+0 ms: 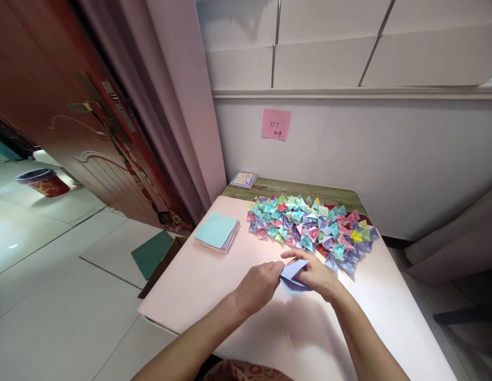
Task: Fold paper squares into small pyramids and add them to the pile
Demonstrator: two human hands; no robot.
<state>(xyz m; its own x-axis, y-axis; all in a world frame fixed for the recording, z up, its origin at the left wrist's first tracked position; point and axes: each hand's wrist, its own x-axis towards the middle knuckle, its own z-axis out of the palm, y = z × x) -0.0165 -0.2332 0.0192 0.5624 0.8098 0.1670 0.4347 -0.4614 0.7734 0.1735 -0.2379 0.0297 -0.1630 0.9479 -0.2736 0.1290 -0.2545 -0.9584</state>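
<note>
A lavender sheet of paper (pixel 292 274), partly folded, sits between both hands just above the pale pink table (pixel 214 286). My left hand (pixel 257 287) is closed, pinching the paper's left edge. My right hand (pixel 317 275) wraps its fingers over the paper's right side and top. Just beyond the hands spreads a heap of several folded paper shapes (pixel 313 227) in teal, pink, purple, yellow and red. A stack of flat square sheets (pixel 217 232), light blue on top, lies to the left of the heap.
A small pack of paper (pixel 243 180) rests at the table's far left corner by the white wall. A pink sticky note (pixel 276 125) hangs on that wall. A curtain (pixel 170 106) and red door (pixel 63 106) stand left. A green sheet (pixel 151 253) lies on the floor.
</note>
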